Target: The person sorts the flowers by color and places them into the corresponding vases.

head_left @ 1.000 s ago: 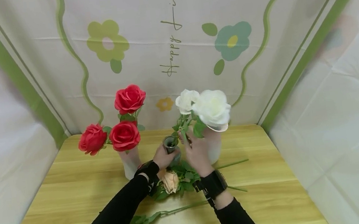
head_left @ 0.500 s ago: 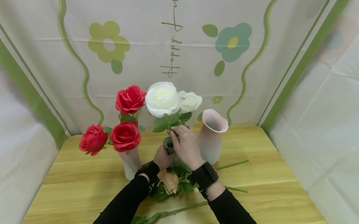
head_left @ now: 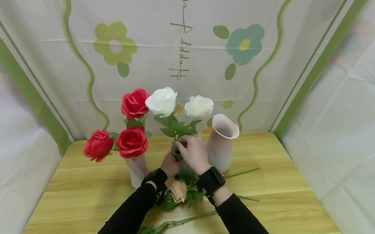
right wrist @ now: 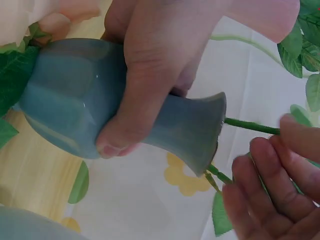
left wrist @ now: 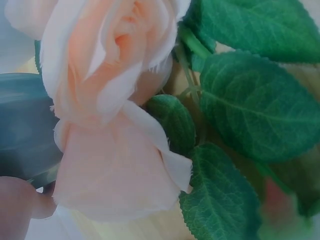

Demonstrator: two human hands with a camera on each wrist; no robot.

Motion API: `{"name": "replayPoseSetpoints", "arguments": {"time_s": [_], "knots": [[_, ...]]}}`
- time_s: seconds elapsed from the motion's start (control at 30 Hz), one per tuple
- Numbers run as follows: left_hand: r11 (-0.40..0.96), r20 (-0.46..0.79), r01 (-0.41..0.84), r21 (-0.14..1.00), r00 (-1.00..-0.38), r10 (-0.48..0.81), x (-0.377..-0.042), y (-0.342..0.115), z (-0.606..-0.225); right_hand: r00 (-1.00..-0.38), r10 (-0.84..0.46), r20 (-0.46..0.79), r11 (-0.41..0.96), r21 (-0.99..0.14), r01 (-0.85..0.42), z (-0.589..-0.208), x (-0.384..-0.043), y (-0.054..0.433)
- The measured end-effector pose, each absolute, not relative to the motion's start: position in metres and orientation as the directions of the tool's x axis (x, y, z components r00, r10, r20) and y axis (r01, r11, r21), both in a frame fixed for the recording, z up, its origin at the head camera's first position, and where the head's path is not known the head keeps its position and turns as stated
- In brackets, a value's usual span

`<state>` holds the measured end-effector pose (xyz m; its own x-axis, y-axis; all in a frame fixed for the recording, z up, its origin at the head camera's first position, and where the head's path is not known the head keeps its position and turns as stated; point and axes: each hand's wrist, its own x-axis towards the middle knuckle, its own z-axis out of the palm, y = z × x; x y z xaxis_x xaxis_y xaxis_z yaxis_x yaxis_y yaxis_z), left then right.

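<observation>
In the right wrist view, my left hand (right wrist: 155, 65) grips a glazed blue-green vase (right wrist: 70, 95) round its neck. Green stems (right wrist: 250, 126) run into the vase's flared mouth. They belong to two white roses, one (head_left: 162, 101) leaning left and the other (head_left: 199, 106) right, above the hands in the head view. My right hand (head_left: 194, 153) pinches a stem between thumb and forefinger just over the mouth, its other fingers loosely bent. A peach rose (left wrist: 120, 165) with green leaves lies against the vase's lower side, below my hands.
Red roses (head_left: 132, 142) stand in a pink-and-white vase (head_left: 138, 171) on the left. Another pink-and-white vase (head_left: 219, 150), with no flowers, is just right of my right hand. A leafy stem (head_left: 173, 222) lies on the wooden table (head_left: 61, 212) in front.
My right hand has brought the white roses left, from in front of the right vase to over the blue-green one. The two blooms have spread apart. My left hand stays put.
</observation>
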<state>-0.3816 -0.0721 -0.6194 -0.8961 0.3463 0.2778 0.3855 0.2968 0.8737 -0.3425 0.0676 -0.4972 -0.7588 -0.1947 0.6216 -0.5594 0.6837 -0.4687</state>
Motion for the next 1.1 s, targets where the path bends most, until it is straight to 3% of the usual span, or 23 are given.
{"name": "replayPoseSetpoints", "arguments": {"time_s": [0.07,0.13,0.17,0.23,0.33,0.57,0.73,0.8,1.0,1.1], "knots": [[0.281,0.303,0.416,0.865,-0.879,0.368,-0.391,-0.075,-0.639,-0.787,-0.178,0.591,0.683,-0.501,-0.531,-0.487,-0.332,0.067],[0.271,0.279,0.403,0.874,-0.874,0.398,-0.403,-0.074,-0.656,-0.817,-0.178,0.548,0.64,-0.567,-0.519,-0.446,-0.299,0.066],[0.242,0.279,0.4,0.884,-0.867,0.414,-0.395,-0.074,-0.641,-0.828,-0.164,0.536,0.638,-0.582,-0.504,-0.428,-0.285,0.066],[0.214,0.227,0.34,0.916,-0.876,0.425,-0.379,-0.073,-0.61,-0.83,-0.153,0.537,0.638,-0.587,-0.498,-0.43,-0.282,0.07],[0.215,0.212,0.319,0.923,-0.887,0.41,-0.381,-0.069,-0.604,-0.822,-0.131,0.554,0.629,-0.595,-0.501,-0.433,-0.278,0.078],[0.272,0.327,0.429,0.861,-0.878,0.35,-0.385,-0.065,-0.608,-0.832,-0.108,0.544,0.605,-0.628,-0.489,-0.445,-0.263,0.102],[0.2,0.339,0.421,0.885,-0.876,0.344,-0.355,-0.066,-0.555,-0.884,-0.165,0.437,0.58,-0.682,-0.446,-0.454,-0.25,0.125],[0.199,0.353,0.436,0.878,-0.868,0.348,-0.349,-0.067,-0.546,-0.893,-0.216,0.394,0.608,-0.662,-0.439,-0.459,-0.245,0.134],[0.193,0.363,0.454,0.87,-0.855,0.371,-0.378,-0.071,-0.595,-0.866,-0.415,0.279,0.724,-0.475,-0.5,-0.483,-0.228,0.151],[0.188,0.335,0.42,0.888,-0.87,0.362,-0.363,-0.07,-0.577,-0.841,-0.478,0.255,0.746,-0.388,-0.541,-0.498,-0.22,0.154]]}}
